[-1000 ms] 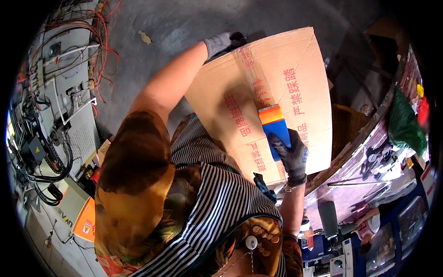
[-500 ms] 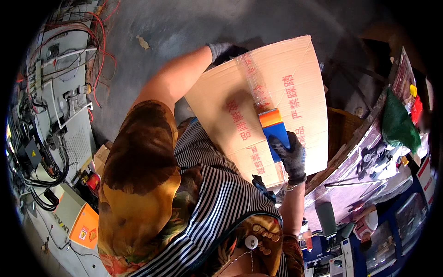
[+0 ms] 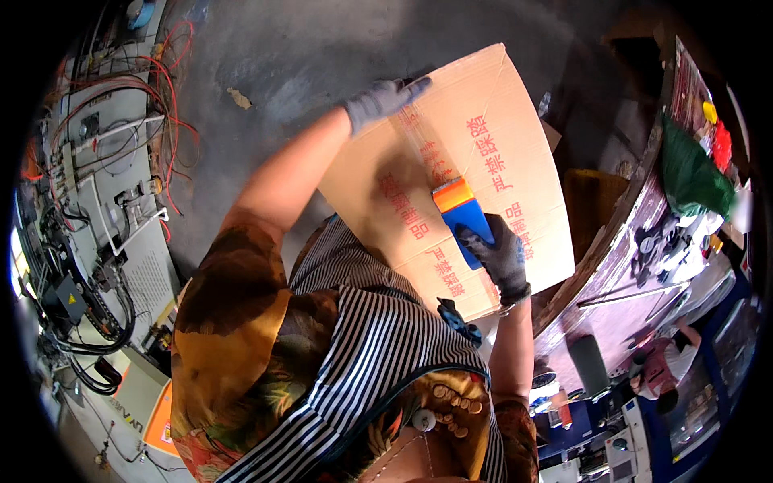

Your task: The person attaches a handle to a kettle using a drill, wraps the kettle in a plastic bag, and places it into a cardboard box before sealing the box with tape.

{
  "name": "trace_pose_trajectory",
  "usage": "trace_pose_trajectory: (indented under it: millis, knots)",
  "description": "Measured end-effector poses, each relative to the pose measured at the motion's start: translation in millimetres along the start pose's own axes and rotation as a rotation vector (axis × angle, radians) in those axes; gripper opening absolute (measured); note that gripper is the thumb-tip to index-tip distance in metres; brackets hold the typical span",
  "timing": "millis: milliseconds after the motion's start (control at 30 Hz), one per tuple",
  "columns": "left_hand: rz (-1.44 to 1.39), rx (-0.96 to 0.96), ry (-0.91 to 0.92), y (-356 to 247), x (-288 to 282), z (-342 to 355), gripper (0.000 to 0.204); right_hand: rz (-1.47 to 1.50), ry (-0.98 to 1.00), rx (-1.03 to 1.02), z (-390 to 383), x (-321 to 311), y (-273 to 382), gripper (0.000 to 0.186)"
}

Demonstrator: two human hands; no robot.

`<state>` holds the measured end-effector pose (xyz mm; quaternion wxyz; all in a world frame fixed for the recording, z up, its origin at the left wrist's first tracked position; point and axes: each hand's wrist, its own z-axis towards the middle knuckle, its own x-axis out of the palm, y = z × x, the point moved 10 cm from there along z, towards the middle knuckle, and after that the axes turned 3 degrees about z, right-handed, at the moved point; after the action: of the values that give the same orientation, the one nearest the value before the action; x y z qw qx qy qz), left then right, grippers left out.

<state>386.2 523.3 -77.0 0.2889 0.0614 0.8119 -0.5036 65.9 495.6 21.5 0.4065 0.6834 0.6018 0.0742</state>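
Observation:
A brown cardboard box (image 3: 515,213) with red print stands in front of my body. Clear tape (image 3: 424,149) runs along its middle seam from the far edge. My right hand (image 3: 501,258), in a grey glove, grips a blue and orange tape dispenser (image 3: 465,225). The dispenser's orange end rests on the tape strip. At the box's far left edge is my left hand (image 3: 382,103), also gloved. Its fingers are stretched out and lie along the edge, by the end of the tape; they hold nothing I can see.
On the right is a worn table (image 3: 592,282) holding a dark green bag (image 3: 692,173) and a red bag (image 3: 722,145). Machinery (image 3: 105,177) with red cables lines the left. Another person (image 3: 660,374) is at the far right. An orange-and-white box (image 3: 157,414) sits lower left.
My left hand has come from behind the box's far edge onto its top. The box and the tape dispenser sit slightly further left in view; my right hand keeps its grip.

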Motion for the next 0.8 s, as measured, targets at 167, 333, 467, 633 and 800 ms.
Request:
trace_pose_trajectory:
  millis: [167,333,467,633,800]
  knots:
    - [0.232,-0.379,-0.074,18.7,7.5,-22.2,0.079,0.229,0.076,-0.079,-11.1,-6.8,-13.2,0.068]
    - [0.884,0.113,-0.666,-58.9,-11.4,-37.7,0.086,0.022,-0.01,-0.125,-10.0,-6.5,7.0,0.07]
    - [0.91,-0.084,-0.538,-39.0,14.0,-45.2,0.083,0.028,-0.116,-0.192,-30.4,-13.2,0.2,0.067]
    - [0.79,0.066,-0.519,-14.8,6.9,-34.2,0.081,-0.028,-0.056,-0.196,-134.7,-40.5,-132.5,0.069]
    - [1.023,0.442,-0.731,-152.2,92.4,-40.3,0.065,-0.155,-0.152,0.151,-286.6,-84.7,-297.8,0.067]
